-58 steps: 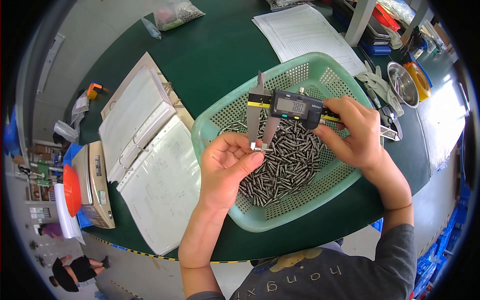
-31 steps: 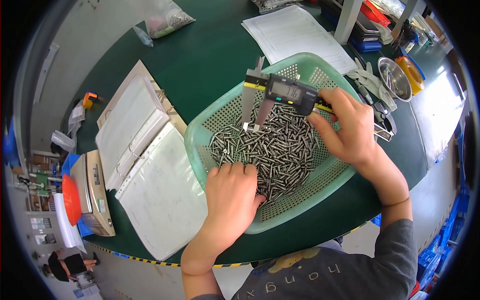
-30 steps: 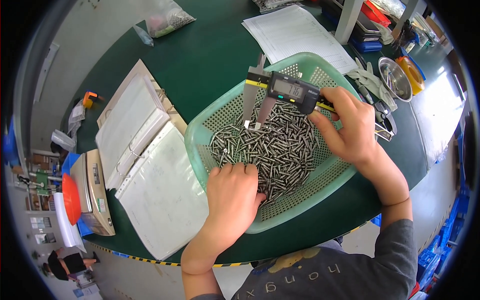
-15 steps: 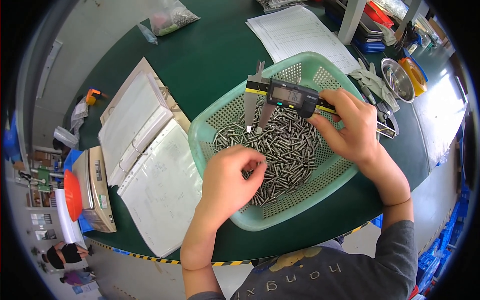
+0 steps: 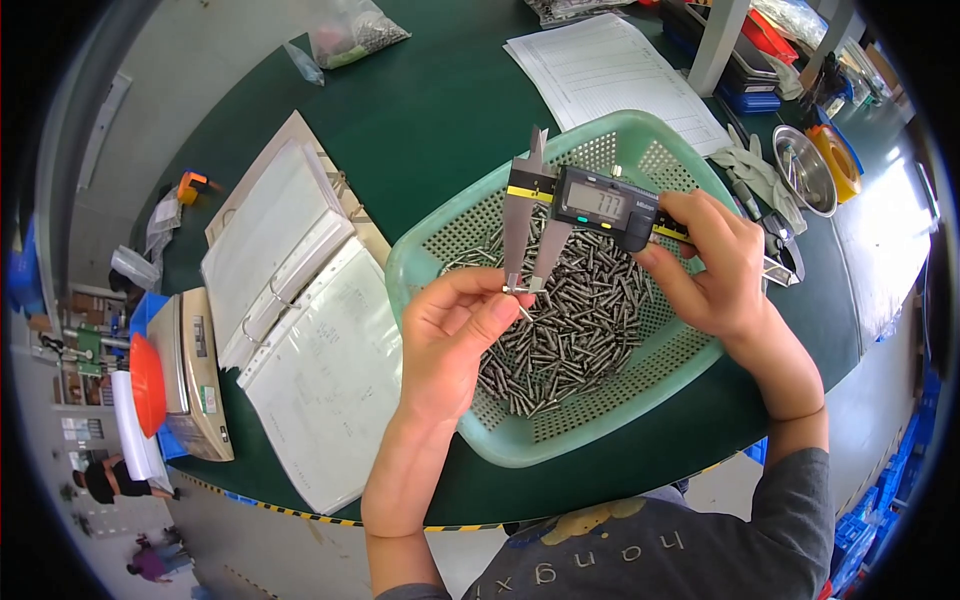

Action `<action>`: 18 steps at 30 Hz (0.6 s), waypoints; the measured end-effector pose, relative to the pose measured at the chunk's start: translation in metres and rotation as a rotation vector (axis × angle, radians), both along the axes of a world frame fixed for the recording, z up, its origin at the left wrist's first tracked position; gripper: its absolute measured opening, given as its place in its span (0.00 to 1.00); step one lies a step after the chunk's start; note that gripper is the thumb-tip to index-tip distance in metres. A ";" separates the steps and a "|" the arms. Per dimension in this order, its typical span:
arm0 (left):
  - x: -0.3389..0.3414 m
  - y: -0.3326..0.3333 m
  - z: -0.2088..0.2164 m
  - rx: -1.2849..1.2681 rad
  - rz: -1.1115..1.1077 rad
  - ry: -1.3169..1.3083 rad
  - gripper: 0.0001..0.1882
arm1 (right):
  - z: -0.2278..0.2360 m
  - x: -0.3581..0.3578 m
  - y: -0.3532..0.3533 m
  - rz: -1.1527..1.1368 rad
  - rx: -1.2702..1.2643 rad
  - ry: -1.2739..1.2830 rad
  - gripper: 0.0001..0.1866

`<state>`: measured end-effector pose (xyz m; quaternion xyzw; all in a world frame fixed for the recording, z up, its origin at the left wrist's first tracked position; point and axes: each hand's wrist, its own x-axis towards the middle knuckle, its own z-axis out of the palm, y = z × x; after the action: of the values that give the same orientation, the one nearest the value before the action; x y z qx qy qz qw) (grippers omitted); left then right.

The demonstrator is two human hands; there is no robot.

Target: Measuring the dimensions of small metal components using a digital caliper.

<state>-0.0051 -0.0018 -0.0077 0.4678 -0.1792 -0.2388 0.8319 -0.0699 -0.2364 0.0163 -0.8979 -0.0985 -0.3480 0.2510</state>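
Metal pin (image 5: 525, 313) pinched firmly in left hand's grip (image 5: 440, 340), above green basket (image 5: 520, 456), eight o'clock of centre | digital caliper (image 5: 606, 206) clasped by right hand (image 5: 716, 268) | reading could be skewed if pin's tilted!

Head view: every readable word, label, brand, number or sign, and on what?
I'll locate, not copy, them.
Black rectangular digital caliper in the right hand: digits, small lettering.
Dark grey cloth T-shirt: large pale letters, upside down.
White rectangular paper sheets: too small to read.
White ring-binder page: too faint to read.
Beige box-shaped scale: markings too small to read.
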 end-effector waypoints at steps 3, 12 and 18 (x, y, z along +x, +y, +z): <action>0.000 0.000 0.000 -0.002 -0.029 0.021 0.10 | 0.000 0.000 -0.001 0.015 0.001 0.003 0.17; 0.000 0.002 -0.001 -0.014 -0.084 -0.007 0.11 | 0.001 0.000 0.000 0.039 -0.015 0.016 0.17; -0.002 0.000 -0.001 -0.010 -0.040 -0.054 0.11 | 0.000 0.001 0.001 0.039 -0.031 0.021 0.16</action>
<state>-0.0069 -0.0013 -0.0087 0.4661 -0.2124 -0.2417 0.8242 -0.0693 -0.2355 0.0158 -0.9031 -0.1188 -0.3320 0.2451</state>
